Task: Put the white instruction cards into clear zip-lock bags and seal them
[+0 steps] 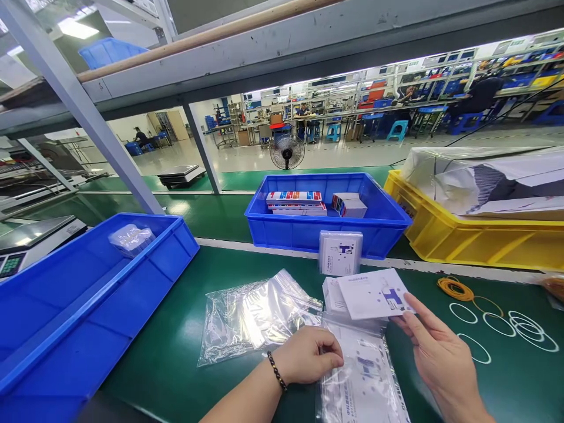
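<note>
My right hand pinches the near corner of a white printed card, holding it just above the green mat. My left hand is closed in a pinch on the open end of a clear plastic bag that has a printed sheet inside and lies flat between my hands. Under the card sits a small stack of similar cards. A sealed pack of cards stands upright against the blue bin behind. A loose heap of empty clear bags lies left of my left hand.
A blue bin with printed boxes stands at the back centre, a yellow crate at the right, a long blue tray at the left beside a scale. Rubber bands lie at the right. People work at distant benches.
</note>
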The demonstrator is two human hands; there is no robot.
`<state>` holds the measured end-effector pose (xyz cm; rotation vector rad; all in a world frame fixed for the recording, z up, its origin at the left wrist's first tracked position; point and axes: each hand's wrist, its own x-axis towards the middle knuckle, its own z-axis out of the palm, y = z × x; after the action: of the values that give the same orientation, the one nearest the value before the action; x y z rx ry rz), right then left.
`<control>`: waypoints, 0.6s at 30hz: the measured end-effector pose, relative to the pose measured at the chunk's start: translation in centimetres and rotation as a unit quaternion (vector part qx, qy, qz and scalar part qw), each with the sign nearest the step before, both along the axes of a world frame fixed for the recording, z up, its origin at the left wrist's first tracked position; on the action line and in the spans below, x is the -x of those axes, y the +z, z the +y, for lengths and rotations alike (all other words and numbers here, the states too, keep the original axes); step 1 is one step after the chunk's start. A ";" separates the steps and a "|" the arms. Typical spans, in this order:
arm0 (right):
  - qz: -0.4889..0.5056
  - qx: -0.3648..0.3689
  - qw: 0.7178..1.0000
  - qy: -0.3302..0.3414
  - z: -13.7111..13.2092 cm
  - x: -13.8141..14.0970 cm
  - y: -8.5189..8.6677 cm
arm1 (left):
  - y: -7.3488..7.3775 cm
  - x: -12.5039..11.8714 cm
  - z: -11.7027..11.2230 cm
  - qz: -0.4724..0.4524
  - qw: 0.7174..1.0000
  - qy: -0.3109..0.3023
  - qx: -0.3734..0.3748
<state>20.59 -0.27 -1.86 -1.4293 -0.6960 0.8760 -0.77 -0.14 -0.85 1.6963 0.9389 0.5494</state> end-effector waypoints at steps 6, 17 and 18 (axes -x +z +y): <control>0.043 0.052 0.996 0.052 -0.5 0.3 1.1 | -0.2 0.0 0.2 -0.047 0.998 0.023 0.036; -0.222 -0.055 0.837 0.497 -1.6 1.8 2.3 | -0.3 -0.4 -0.1 -0.158 0.984 0.086 0.010; -0.225 -0.063 0.826 0.513 -1.7 2.0 2.3 | -0.2 -0.5 -0.2 -0.163 0.982 0.094 0.006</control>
<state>18.55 -1.99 0.46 -1.0816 -1.9532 1.2622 -0.26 -0.34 -1.07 1.4575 0.8646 0.9158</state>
